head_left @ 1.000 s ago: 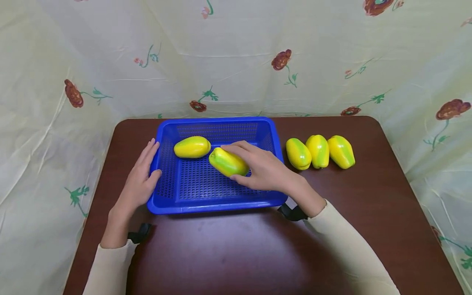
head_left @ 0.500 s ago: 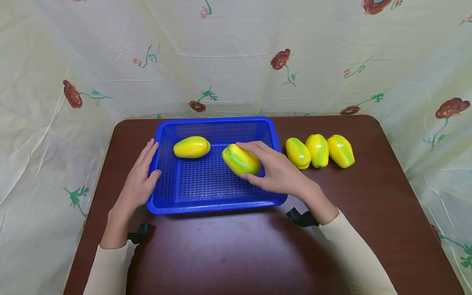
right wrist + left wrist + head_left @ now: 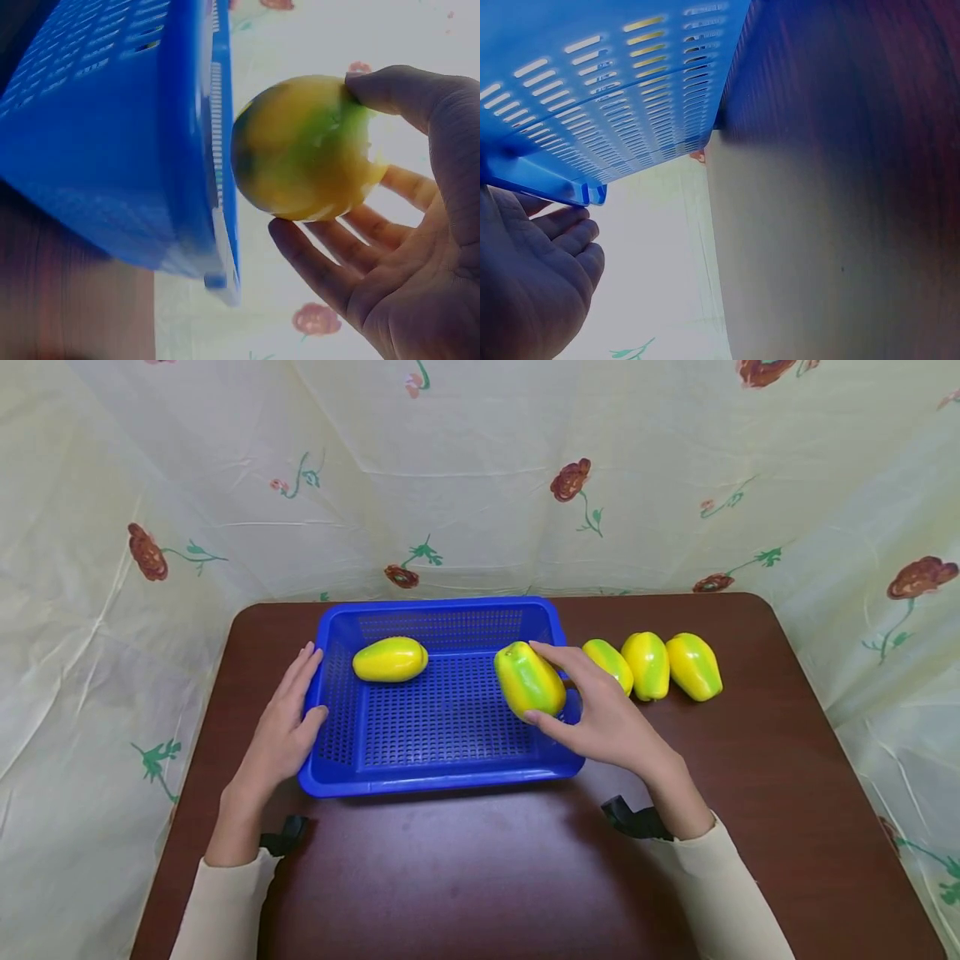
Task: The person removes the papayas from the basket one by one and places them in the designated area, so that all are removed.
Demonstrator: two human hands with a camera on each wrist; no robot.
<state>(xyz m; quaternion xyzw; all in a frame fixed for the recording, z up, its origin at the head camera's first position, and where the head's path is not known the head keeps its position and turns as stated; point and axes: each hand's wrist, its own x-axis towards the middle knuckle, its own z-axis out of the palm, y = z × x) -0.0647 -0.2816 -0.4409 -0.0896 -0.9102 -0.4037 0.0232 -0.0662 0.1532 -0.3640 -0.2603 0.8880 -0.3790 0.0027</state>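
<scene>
My right hand [image 3: 600,714] grips a yellow-green papaya [image 3: 528,681] between thumb and fingers, over the right end of a blue plastic basket [image 3: 442,783]. In the right wrist view this papaya [image 3: 304,150] is up at the height of the basket's rim [image 3: 184,150]. Straight fingers of my left hand [image 3: 281,727] rest against the basket's left side. The left wrist view has the left hand [image 3: 536,277] under the rim, by the slotted wall [image 3: 622,90]. A second papaya [image 3: 390,660] lies inside the basket at the back left.
Three more papayas stand in a row right of the basket: a left one [image 3: 609,664], partly behind my right hand, a middle one [image 3: 647,664] and a right one [image 3: 693,667]. The brown table [image 3: 450,868] meets a flowered cloth [image 3: 480,485] at its back edge.
My right hand has moved right with the papaya, from the basket's middle to its right end, and the papaya has tipped more upright. The left hand and basket have stayed put.
</scene>
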